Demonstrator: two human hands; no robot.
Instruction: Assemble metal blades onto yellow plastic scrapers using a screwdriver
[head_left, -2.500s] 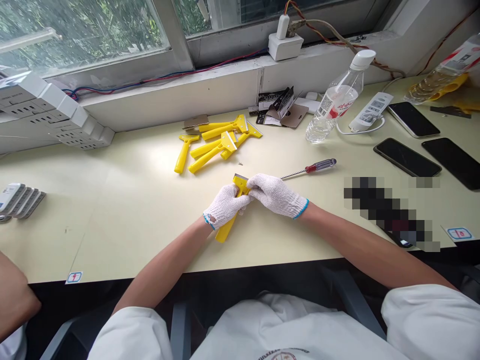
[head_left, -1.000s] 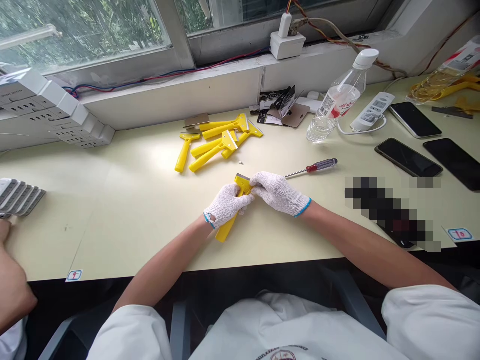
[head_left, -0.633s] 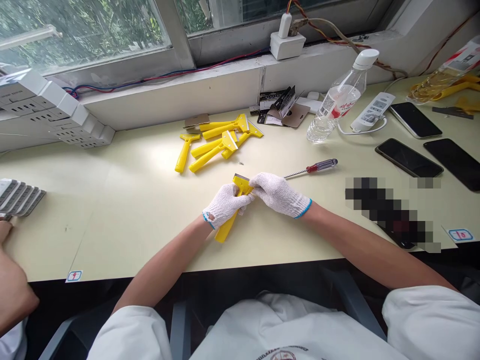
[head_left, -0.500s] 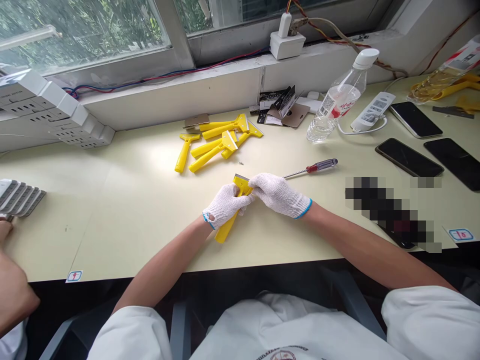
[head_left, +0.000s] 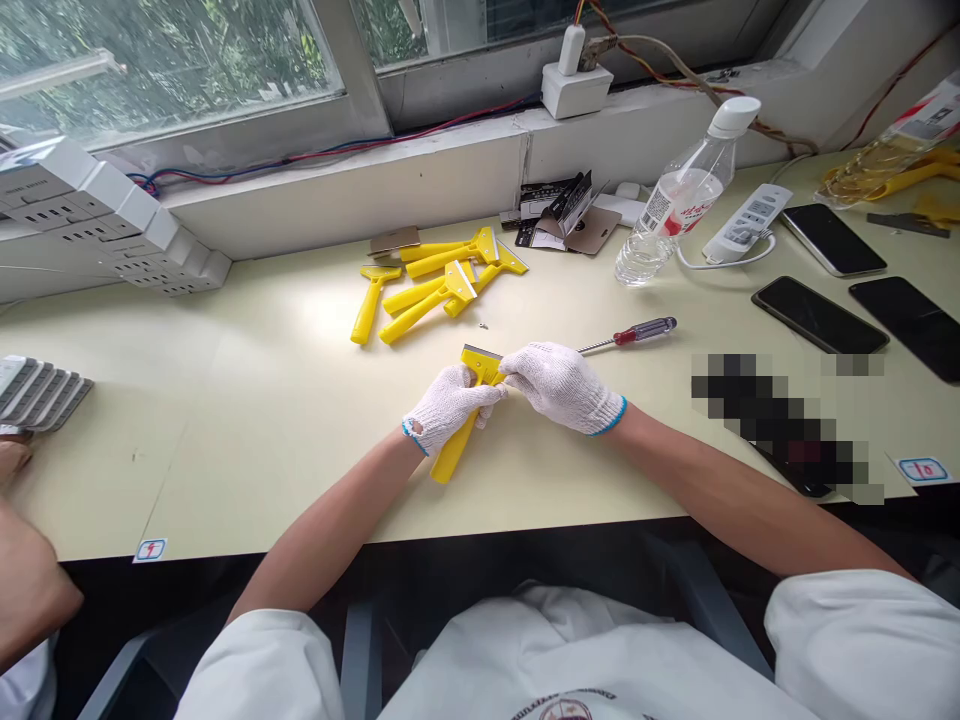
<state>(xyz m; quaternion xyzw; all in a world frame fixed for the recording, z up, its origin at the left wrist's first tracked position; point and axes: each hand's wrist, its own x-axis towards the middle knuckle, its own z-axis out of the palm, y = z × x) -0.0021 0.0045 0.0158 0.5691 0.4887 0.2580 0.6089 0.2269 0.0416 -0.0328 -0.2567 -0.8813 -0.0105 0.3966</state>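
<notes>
My left hand (head_left: 448, 408), in a white knit glove with blue trim, is closed around the handle of a yellow scraper (head_left: 454, 452). The scraper's head points away from me, with a metal blade edge along its top. My right hand (head_left: 559, 385), gloved likewise, pinches the right end of that head; its fingertips hide any small part there. Just beyond, tiny screws (head_left: 483, 325) lie on the table. A screwdriver (head_left: 643, 331) with a clear and red handle rests past my right hand, its tip hidden behind the glove. Several more yellow scrapers (head_left: 416, 318) lie in a loose group farther back.
Torn black packaging (head_left: 562, 215) lies by the wall, near a tilted water bottle (head_left: 671, 205) and a power strip (head_left: 748, 222). Phones (head_left: 820, 314) lie at right. Stacked white boxes (head_left: 142, 225) stand at left, where another person's arm (head_left: 34, 585) reaches in.
The scraper's head has turned slightly left, so more of its blade edge shows. My right hand has shifted a little with it, still pinching the head's right end.
</notes>
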